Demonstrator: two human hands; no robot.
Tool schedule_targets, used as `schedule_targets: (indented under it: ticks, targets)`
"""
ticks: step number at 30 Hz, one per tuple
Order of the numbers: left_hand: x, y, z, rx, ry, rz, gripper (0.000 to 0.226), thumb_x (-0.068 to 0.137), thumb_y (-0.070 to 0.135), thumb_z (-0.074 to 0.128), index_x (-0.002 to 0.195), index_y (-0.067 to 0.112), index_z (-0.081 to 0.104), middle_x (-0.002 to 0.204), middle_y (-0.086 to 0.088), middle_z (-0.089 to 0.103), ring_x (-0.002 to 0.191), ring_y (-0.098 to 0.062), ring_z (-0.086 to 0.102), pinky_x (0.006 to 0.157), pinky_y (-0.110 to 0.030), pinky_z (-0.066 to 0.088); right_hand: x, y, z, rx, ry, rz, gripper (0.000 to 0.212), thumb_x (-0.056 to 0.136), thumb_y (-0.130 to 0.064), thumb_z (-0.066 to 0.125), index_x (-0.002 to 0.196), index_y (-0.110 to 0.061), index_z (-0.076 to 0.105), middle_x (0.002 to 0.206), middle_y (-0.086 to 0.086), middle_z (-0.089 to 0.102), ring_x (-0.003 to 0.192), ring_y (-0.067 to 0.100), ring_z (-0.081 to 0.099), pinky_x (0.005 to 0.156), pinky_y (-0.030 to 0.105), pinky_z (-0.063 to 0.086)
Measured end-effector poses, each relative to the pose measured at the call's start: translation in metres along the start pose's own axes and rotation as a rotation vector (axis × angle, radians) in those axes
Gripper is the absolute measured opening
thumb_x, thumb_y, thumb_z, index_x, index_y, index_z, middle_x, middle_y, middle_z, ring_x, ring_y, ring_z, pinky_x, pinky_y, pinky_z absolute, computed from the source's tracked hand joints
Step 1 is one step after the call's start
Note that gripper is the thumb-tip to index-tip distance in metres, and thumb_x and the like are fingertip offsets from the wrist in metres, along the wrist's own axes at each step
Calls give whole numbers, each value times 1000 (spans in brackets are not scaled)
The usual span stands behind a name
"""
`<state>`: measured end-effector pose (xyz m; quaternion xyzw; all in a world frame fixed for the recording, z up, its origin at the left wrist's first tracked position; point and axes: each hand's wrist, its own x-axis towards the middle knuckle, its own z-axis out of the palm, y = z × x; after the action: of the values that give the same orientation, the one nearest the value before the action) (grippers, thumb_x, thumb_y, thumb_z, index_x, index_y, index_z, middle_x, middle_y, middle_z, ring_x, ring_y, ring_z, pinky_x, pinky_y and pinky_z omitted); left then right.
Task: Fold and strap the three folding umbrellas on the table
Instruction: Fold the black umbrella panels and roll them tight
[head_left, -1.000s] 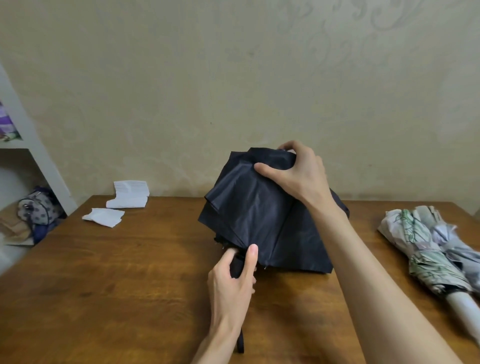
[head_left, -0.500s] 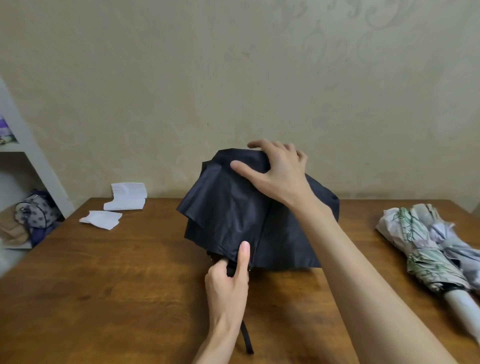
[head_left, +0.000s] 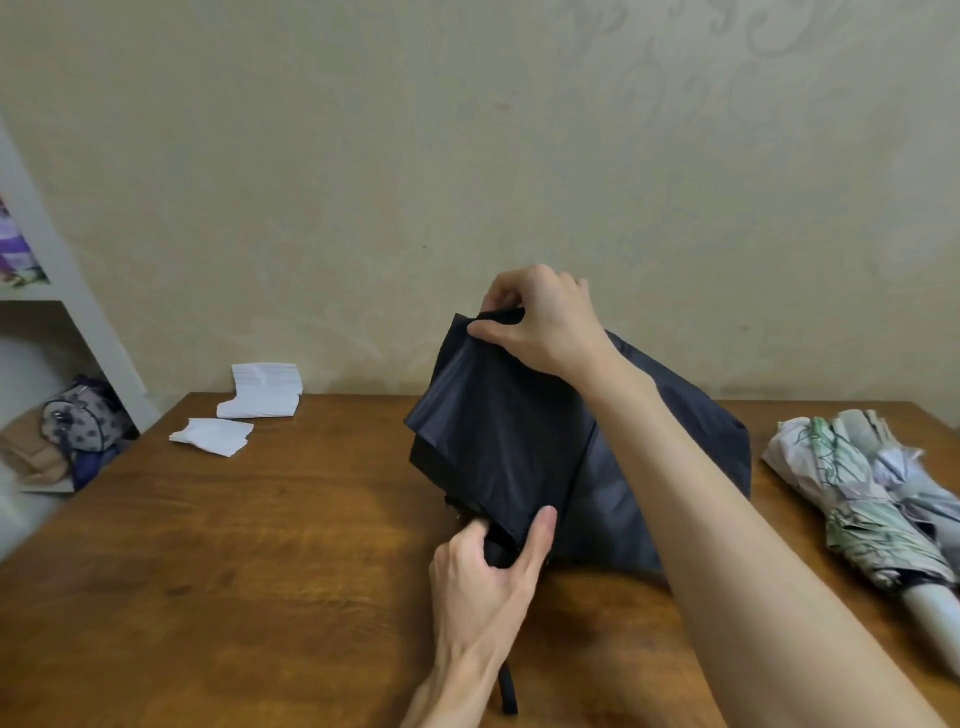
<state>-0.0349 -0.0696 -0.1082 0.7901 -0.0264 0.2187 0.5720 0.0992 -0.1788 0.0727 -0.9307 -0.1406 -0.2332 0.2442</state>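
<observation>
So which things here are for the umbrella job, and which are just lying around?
For the job: black fabric folding umbrella, held by the left hand and right hand; leaf-printed white folded umbrella; pale grey folded umbrella.
Just lying about: white paper stacks; spotted fabric bag by the white shelf.

We count three umbrellas: one black umbrella (head_left: 509, 441), one green-patterned umbrella (head_left: 852, 499), one pale lilac umbrella (head_left: 917, 470). Also two white paper piles (head_left: 262, 392) (head_left: 213, 435), one spotted bag (head_left: 83, 415), one table (head_left: 234, 571), one left hand (head_left: 488, 577), one right hand (head_left: 545, 322).
</observation>
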Motion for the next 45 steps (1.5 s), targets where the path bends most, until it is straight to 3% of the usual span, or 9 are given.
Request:
schedule_targets:
  ticks: [4, 8, 13, 17, 20, 24, 33, 36, 45]
  targets:
    - [-1, 1, 1, 32, 10, 19, 65, 79, 83, 63, 53, 27, 43, 50, 16, 56, 46, -7, 54, 49, -15, 37, 3, -4, 13, -144, 45, -77, 22, 92, -40, 80, 100, -22, 69, 101, -3, 75, 100, 28, 68, 94, 39, 32]
    - [2, -1, 1, -34, 33, -66, 60, 80, 75, 61, 51, 25, 46, 47, 12, 53, 45, -8, 53, 51, -19, 40, -5, 4, 23, -365, 83, -126, 44, 87, -54, 80, 116, -22, 70, 113, -1, 70, 120, 29, 57, 116, 53, 24]
    - [5, -5, 0, -92, 27, -148, 51, 82, 75, 59, 51, 34, 63, 48, 12, 57, 50, -9, 56, 60, -35, 53, -29, 28, 1, 41, 358, 39, 37, 97, -62, 58, 115, -34, 74, 120, -9, 69, 126, 21, 55, 117, 48, 28]
    - [9, -8, -2, -113, 31, -202, 60, 82, 75, 59, 50, 25, 57, 51, 11, 62, 52, -8, 60, 64, -30, 51, -62, 64, -21, 247, 208, 51, 41, 92, -68, 63, 120, -39, 72, 122, -14, 70, 124, 10, 60, 117, 44, 42]
    - [13, -10, -3, -115, 50, -237, 65, 81, 80, 57, 55, 20, 60, 52, 6, 63, 53, -11, 62, 65, -31, 52, -89, 86, -28, 329, 4, 17, 64, 84, -69, 75, 140, -41, 62, 136, -19, 63, 129, -4, 55, 109, 21, 41]
    - [20, -18, -8, -144, 115, -294, 86, 76, 96, 55, 59, 12, 61, 53, 2, 61, 52, -17, 59, 59, -36, 47, -104, 103, -20, 362, -96, 17, 85, 76, -61, 87, 152, -43, 52, 147, -19, 58, 137, 0, 52, 111, 24, 43]
    - [28, -15, -19, -189, 139, -337, 71, 91, 70, 61, 64, 5, 60, 53, -7, 56, 45, -15, 50, 43, -25, 40, -106, 116, -12, 333, -20, 219, 19, 95, -45, 76, 106, -32, 70, 126, -2, 62, 122, 11, 57, 105, 34, 47]
    - [28, -16, -20, -182, 140, -330, 69, 90, 70, 62, 67, 5, 58, 54, -9, 54, 46, -18, 48, 42, -25, 38, -108, 116, -18, 495, -49, 223, 23, 97, -39, 76, 96, -18, 66, 103, 11, 74, 95, 21, 73, 88, 32, 56]
    - [31, -16, -22, -224, 113, -325, 62, 92, 62, 64, 68, 6, 57, 58, -10, 55, 47, -16, 46, 41, -25, 36, -110, 109, -51, 789, 17, 198, 24, 98, -24, 76, 93, -2, 66, 87, 3, 70, 78, 12, 62, 76, 18, 51]
